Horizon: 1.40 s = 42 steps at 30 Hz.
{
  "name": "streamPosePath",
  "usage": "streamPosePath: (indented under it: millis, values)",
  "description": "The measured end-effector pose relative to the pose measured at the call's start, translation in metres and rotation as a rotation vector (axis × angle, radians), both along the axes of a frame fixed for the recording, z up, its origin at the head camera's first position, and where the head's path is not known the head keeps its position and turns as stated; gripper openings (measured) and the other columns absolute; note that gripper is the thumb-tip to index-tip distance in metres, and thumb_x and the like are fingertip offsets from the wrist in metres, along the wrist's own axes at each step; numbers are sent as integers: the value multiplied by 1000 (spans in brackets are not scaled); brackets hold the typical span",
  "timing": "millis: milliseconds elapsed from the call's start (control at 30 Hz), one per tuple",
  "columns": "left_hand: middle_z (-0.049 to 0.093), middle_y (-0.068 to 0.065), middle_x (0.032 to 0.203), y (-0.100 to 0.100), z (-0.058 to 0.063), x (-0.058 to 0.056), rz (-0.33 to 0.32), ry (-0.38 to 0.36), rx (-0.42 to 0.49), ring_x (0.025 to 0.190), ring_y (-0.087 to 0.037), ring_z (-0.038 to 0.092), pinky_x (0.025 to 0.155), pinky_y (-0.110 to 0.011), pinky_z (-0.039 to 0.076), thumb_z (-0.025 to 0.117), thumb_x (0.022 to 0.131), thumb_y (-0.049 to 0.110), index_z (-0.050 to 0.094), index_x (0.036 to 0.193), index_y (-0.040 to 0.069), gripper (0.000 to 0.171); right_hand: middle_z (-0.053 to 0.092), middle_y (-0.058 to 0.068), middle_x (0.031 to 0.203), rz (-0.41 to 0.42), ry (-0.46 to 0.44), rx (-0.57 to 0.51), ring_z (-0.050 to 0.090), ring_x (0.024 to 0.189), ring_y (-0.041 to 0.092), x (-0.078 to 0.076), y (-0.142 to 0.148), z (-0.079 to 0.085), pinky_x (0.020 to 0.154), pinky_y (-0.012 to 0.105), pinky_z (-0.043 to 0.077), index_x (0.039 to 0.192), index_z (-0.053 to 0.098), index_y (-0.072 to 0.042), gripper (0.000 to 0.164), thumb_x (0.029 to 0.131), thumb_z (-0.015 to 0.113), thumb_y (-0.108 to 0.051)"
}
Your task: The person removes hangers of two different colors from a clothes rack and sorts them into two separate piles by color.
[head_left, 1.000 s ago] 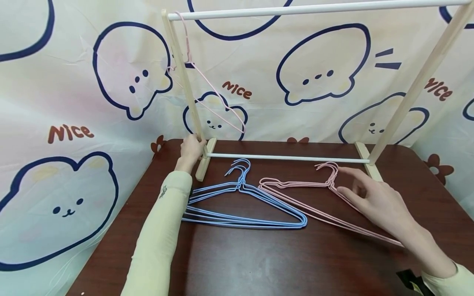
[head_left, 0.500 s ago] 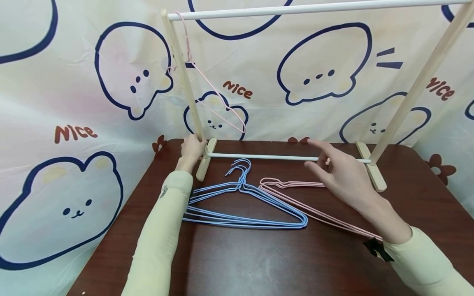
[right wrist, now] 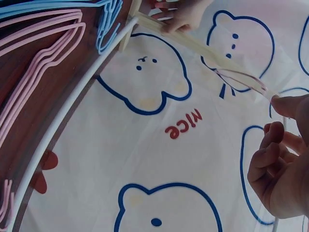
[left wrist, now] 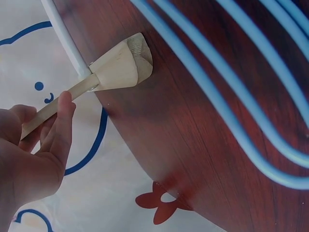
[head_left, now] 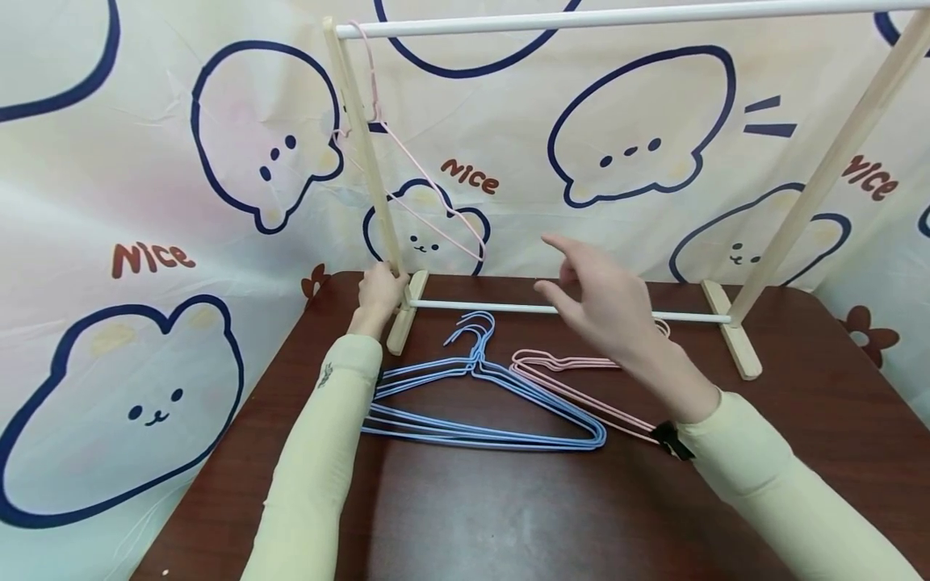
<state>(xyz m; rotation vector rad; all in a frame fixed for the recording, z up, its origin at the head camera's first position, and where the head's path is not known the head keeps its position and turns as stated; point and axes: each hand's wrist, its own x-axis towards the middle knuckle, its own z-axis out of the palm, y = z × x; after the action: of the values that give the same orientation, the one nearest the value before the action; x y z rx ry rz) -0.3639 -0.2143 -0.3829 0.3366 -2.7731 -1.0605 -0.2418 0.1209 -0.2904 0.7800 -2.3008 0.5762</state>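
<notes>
My left hand [head_left: 379, 295] grips the left wooden post [head_left: 363, 145] of a garment rack low down, just above its foot [left wrist: 116, 67]. In the left wrist view the fingers wrap round that post. My right hand [head_left: 603, 298] is raised in the air in front of the white lower bar [head_left: 494, 306], holding nothing, with thumb and index finger spread apart. A pink hanger [head_left: 374, 85] hangs at the left end of the top bar [head_left: 581, 20]. Several blue hangers [head_left: 477, 361] lie stacked on the table. Pink hangers [head_left: 581, 362] lie beside them, partly hidden by my right arm.
The dark wooden table [head_left: 479, 516] carries the rack. Its right post [head_left: 821, 177] leans outward in the head view, with its foot [head_left: 734, 331] on the table. A cloth backdrop [head_left: 523, 105] with cartoon bears is close behind the rack.
My right hand has moved left and up, from beside the hooks of the pink hangers on the table to in front of the lower bar. The left hand keeps its grip on the post.
</notes>
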Motion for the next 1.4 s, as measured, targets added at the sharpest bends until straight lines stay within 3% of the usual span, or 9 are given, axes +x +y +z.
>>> streamPosePath:
  millis: [333,633,900,1233,1300,1400]
  values:
    - [68,-22,106,0,0,-1,-16,-11,2,84,-36,72,50,-26,55,49,101,24,62,118,0,32,59,0,89,25,27,59,41,52,13,-22,-41,1,41,28,31,152,38,-22,73,90,73,-39]
    - [68,-23,108,-4,5,-3,-11,8,-30,79,-34,73,50,-27,55,49,101,24,62,119,-1,33,64,6,115,-74,10,144,49,48,20,-39,-82,13,40,34,38,157,22,-28,84,90,71,-41]
    - [68,-23,107,-1,1,-2,-29,-1,-20,82,-35,73,51,-27,56,48,101,24,62,117,-1,33,67,6,97,-109,25,151,48,48,21,-48,-93,11,41,34,34,156,26,-29,76,93,69,-29]
    - [67,-23,108,-2,0,-4,-39,1,-5,85,-37,72,56,-32,59,48,102,25,62,117,-1,33,69,4,82,-80,139,137,43,43,19,-53,-91,5,39,30,29,151,38,-23,63,94,63,-15]
    - [67,-23,108,-2,0,-5,-34,0,-10,85,-37,72,54,-30,58,49,102,24,62,117,-1,33,70,4,81,-73,172,122,42,42,19,-53,-91,5,39,30,29,150,40,-22,62,93,62,-13]
    - [67,-23,109,-2,0,-5,-29,-1,-13,84,-37,72,52,-28,56,50,102,24,63,118,-1,32,75,4,94,-53,204,101,42,43,18,-53,-89,4,38,31,29,149,42,-21,60,93,63,-13]
